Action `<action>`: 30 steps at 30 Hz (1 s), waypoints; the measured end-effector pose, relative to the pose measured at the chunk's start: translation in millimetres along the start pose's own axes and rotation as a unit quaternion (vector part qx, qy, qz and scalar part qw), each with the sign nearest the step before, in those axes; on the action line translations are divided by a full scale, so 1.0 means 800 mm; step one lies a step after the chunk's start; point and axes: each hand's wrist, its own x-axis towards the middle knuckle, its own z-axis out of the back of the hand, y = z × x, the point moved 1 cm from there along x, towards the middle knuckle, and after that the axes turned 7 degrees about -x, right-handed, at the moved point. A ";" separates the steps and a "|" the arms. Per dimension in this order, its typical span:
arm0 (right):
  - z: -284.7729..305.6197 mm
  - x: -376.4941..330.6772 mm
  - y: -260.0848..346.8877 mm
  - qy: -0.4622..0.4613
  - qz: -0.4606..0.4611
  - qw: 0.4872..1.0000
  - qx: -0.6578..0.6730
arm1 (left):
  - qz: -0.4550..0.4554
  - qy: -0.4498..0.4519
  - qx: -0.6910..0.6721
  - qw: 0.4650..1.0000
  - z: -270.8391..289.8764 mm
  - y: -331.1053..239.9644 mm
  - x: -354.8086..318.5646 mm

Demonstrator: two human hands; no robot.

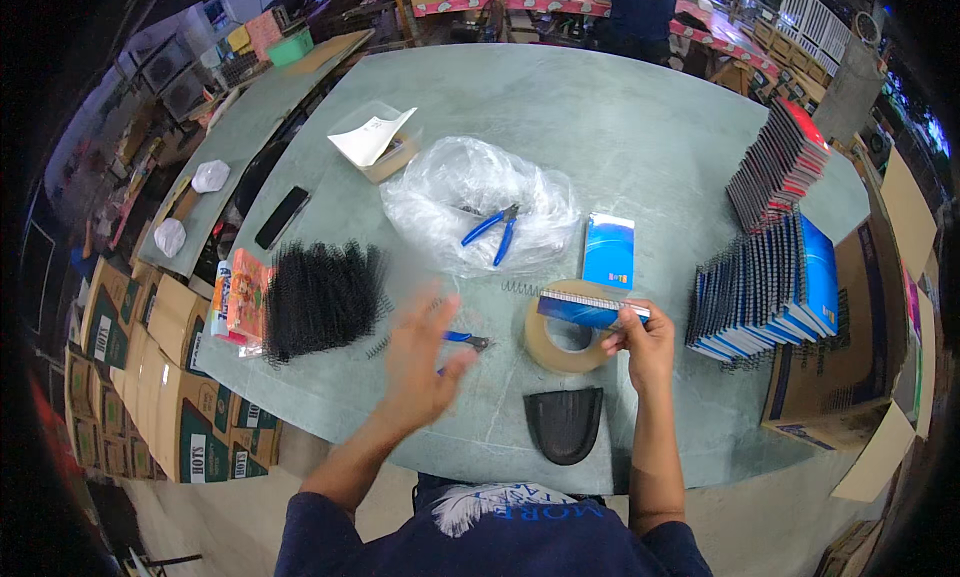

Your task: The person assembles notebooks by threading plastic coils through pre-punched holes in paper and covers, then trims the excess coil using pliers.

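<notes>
One tub (397, 161) bears white paper (370, 138); right fingers (629, 320) grip notebook (578, 311).

I note a flat black rectangular phone (282, 218) on the grey-green tabletop (660, 117), left side; farther back, a translucent plastic tub (402, 159) with a white paper sheet (371, 138) tilted over its top; near edge, a black half-oval object (564, 427), kind unclear to me; leftward, I log a narrow grey-green side table (252, 125) bearing two white rounded bundles (210, 176); a bright green plastic basket (291, 47) near its far end; brown-and-green cardboard cartons (165, 392) stacked nearby; right, an open brown cardboard carton (835, 352), flaps out; beyond it I see a white slatted panel (814, 25); far side, a person in a dark top (637, 15) beside a pink patterned tablecloth (465, 4).
</notes>
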 end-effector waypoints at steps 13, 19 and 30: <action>-0.016 -0.010 -0.009 0.015 0.011 0.999 0.047 | -0.183 0.294 0.122 0.930 -0.094 -0.045 0.122; -0.025 -0.017 0.011 0.036 0.029 0.990 0.133 | -0.166 0.225 0.015 0.960 -0.103 -0.018 0.103; -0.013 -0.022 0.009 0.037 0.022 0.996 0.078 | -0.138 0.220 0.005 0.966 -0.108 -0.045 0.114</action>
